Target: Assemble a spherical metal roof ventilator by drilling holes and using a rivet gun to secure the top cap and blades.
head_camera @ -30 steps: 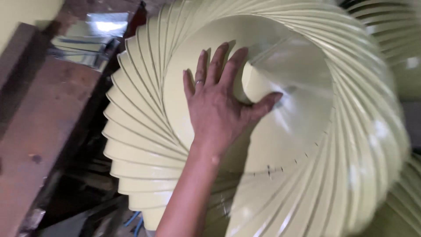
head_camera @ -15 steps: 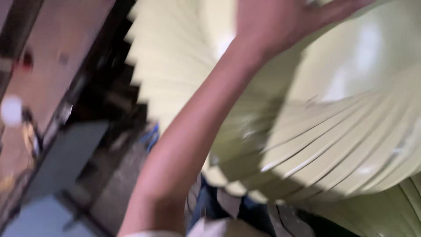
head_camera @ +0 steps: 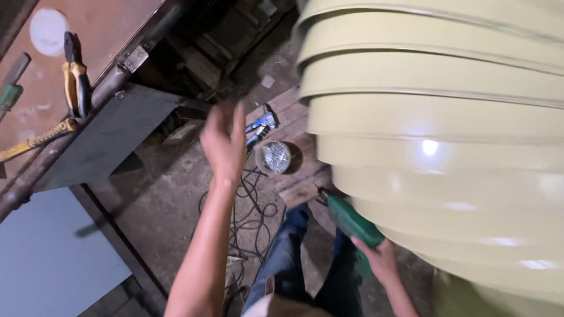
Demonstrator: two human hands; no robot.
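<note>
A big cream-coloured vent with stacked curved blades [head_camera: 446, 147] fills the right side. My left hand [head_camera: 226, 144] hangs in the air to the left of it, fingers loosely apart, holding nothing and touching nothing. Low down, my right hand [head_camera: 382, 258] grips a green power drill [head_camera: 351, 222] that points up and left, just under the vent's lower edge. A small round tin of shiny screws [head_camera: 274, 157] stands on the floor just right of my left hand. My legs in blue trousers [head_camera: 288, 258] show below.
A rusty workbench [head_camera: 100, 35] at the upper left carries pliers [head_camera: 76, 73], a yellow-handled tool [head_camera: 35, 141] and a green-handled tool [head_camera: 10, 94]. A grey panel [head_camera: 53, 258] lies at the lower left. Black cables [head_camera: 247, 205] and wooden boards [head_camera: 294, 123] lie on the dirty floor.
My left hand has come off the vent's centre and now hangs free over the floor. The view has swung down, bringing my right hand with the drill into sight.
</note>
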